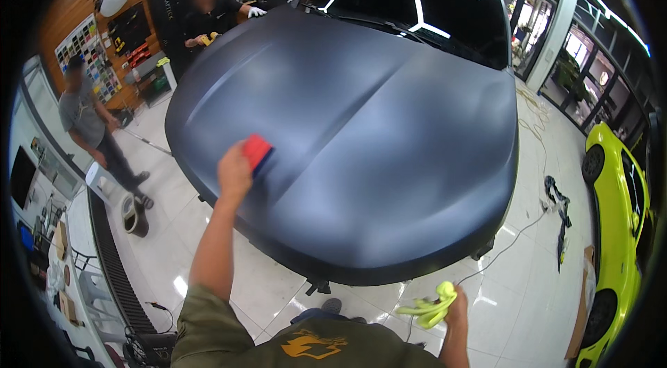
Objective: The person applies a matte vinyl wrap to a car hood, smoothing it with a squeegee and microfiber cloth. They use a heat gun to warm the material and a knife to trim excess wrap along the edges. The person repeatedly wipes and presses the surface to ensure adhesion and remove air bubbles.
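My left hand (236, 172) reaches out over the near left part of a matte blue-grey car hood (389, 173). It is closed on a red squeegee (257, 151) with a dark edge, held at the hood's surface. Low on the right, short of the hood's front edge, my right hand (458, 307) is closed round a bunched yellow-green cloth (432, 309) whose ends hang out to the left. The hood's covering reaches to its front edge, where dark pieces stick out below.
Behind the hood's far left corner a person (212, 17) wears a white glove; another person (94, 121) stands at the left holding a pole. A cable (507, 246) crosses the tiled floor (528, 298). A lime-green car (622, 229) stands on the right, a long table (78, 264) on the left.
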Demonstrator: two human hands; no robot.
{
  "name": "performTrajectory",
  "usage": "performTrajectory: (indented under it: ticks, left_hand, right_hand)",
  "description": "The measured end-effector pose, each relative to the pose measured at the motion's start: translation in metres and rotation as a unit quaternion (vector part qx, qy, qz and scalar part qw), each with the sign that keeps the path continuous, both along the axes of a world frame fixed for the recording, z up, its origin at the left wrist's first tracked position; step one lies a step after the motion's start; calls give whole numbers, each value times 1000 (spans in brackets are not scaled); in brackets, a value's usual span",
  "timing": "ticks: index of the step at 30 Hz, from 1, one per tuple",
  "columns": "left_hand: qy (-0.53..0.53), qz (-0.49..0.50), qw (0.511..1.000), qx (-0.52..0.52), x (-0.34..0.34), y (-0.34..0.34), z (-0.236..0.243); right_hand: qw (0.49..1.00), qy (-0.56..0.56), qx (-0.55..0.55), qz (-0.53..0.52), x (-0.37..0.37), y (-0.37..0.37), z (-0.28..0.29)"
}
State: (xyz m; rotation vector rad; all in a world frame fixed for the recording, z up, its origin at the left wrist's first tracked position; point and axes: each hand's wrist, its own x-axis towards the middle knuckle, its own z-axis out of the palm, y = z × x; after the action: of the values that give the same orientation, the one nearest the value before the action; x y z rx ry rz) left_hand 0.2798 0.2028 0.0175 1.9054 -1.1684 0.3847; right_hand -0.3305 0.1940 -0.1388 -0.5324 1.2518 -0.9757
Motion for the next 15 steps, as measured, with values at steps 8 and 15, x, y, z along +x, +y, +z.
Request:
performTrajectory:
  ticks: [8, 15]
  left_hand:
    - [777, 6, 606, -172, -5, 196, -132]
    - [808, -383, 387, -223, -18, 179, -179]
  right_hand:
    - [852, -485, -28, 196, 55, 17, -14]
    - [837, -509, 4, 198, 119, 8, -23]
